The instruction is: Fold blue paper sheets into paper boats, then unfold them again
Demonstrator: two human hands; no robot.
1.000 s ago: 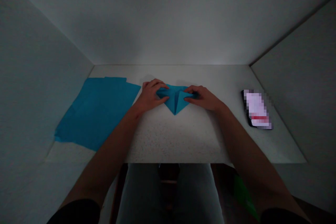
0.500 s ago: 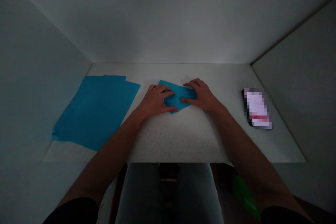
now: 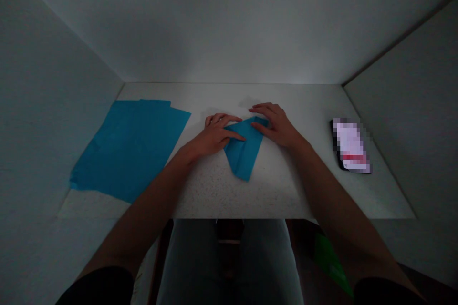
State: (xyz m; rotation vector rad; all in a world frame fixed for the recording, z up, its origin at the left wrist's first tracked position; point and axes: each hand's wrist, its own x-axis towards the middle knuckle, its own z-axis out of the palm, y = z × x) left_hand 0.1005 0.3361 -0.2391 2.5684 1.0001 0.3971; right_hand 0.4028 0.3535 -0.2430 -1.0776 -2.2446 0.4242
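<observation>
A folded blue paper [image 3: 245,152] lies on the white table [image 3: 250,190] in front of me, a long narrow shape pointing toward me. My left hand [image 3: 214,136] rests flat on its upper left edge, fingers stretched out and pressing down. My right hand [image 3: 275,124] lies on the paper's upper right corner, its fingers spread flat on it. Neither hand lifts the paper.
Several flat blue sheets [image 3: 129,147] lie stacked at the table's left, next to the left wall. A phone [image 3: 350,145] with a lit screen lies at the right. Walls close the table in at the back and both sides. My legs show below the front edge.
The folded paper has turned and now lies longer, with its point nearer to me. Both hands shifted slightly back and flattened onto its top end.
</observation>
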